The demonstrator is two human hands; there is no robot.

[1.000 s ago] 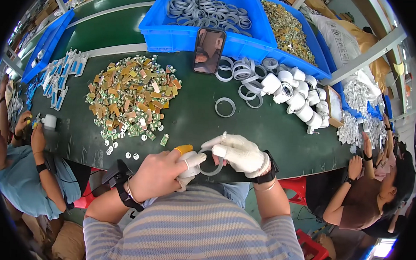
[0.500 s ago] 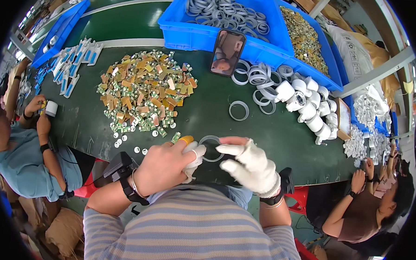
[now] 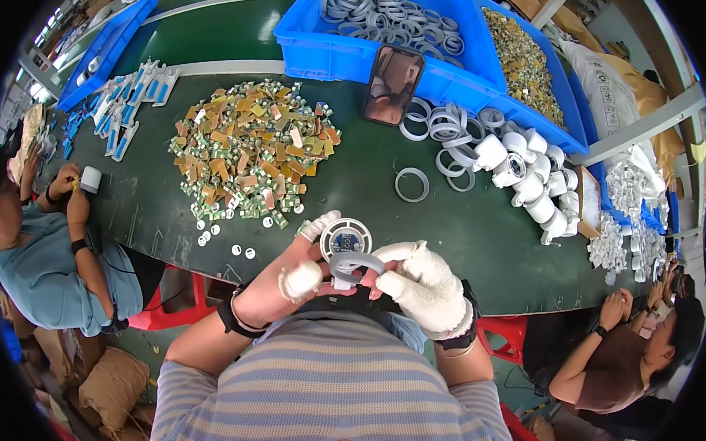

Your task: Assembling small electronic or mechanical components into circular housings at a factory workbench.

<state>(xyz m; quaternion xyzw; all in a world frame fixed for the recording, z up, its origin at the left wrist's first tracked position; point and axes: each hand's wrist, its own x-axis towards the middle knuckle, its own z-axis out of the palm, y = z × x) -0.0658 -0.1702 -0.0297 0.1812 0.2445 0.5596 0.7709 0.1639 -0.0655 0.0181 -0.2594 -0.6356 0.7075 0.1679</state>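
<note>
Green bench (image 3: 354, 197) spreads wide, a heap of small gold parts (image 3: 249, 157) on it. Right hand (image 3: 425, 287), gloved, grip closed on a grey ring (image 3: 355, 262) just above the near edge; left hand (image 3: 299, 273) pinches a round white part (image 3: 346, 237).

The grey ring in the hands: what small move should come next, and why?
Probably press the grey ring down onto the round white part. The right hand holds the ring just below that part, which the left hand steadies; the two overlap but do not look seated.
</note>
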